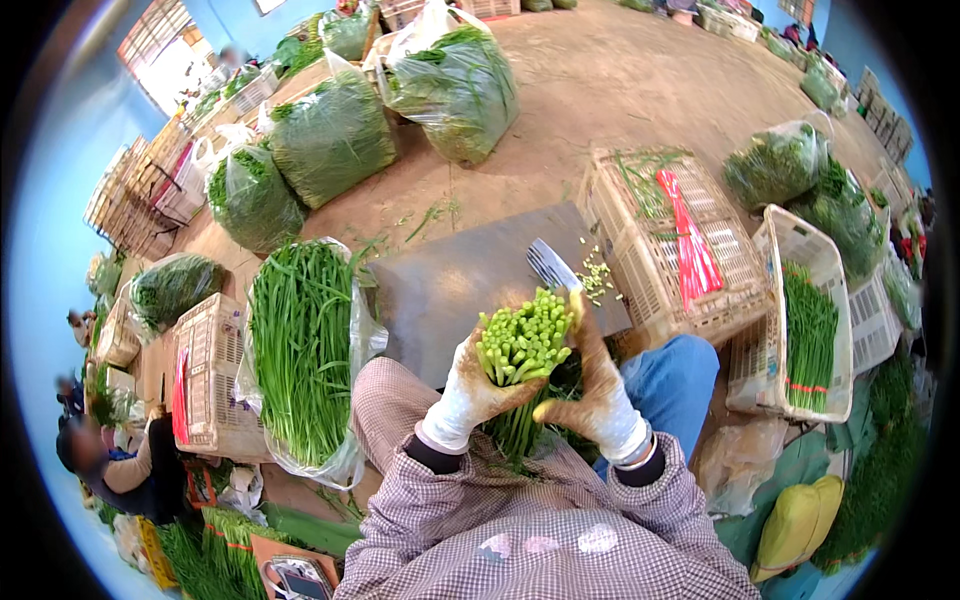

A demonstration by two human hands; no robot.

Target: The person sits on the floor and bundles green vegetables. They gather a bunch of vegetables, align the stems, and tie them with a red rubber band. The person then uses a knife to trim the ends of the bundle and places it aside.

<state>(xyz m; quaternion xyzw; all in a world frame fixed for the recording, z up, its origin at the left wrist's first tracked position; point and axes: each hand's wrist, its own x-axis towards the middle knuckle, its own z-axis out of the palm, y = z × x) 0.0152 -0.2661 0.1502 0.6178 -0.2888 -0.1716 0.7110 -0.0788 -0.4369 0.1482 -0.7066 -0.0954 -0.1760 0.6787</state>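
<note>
My left hand [480, 394], in a stained white glove, grips a bunch of green vegetable stalks [525, 337], its pale cut ends facing up and its leaves hanging toward my lap. To the right of the bunch, my gloved right hand [596, 382] is spread, thumb and fingers apart. Beyond its fingertips a broad knife blade [551, 262] lies over the metal board [457, 262]; the handle is hidden. Small trimmed stem ends [596, 274] are scattered near the blade. Left of my knee, long green leaves [304, 345] fill an open plastic bag [367, 337].
A crate [637, 240] at the board's right bears red ties [690, 240]. Farther right, an open crate [750, 375] holds a banded green bunch [810, 337]. Stuffed bags [330, 135] of greens stand ahead. A person [127, 465] sits at the left beside another crate [217, 375].
</note>
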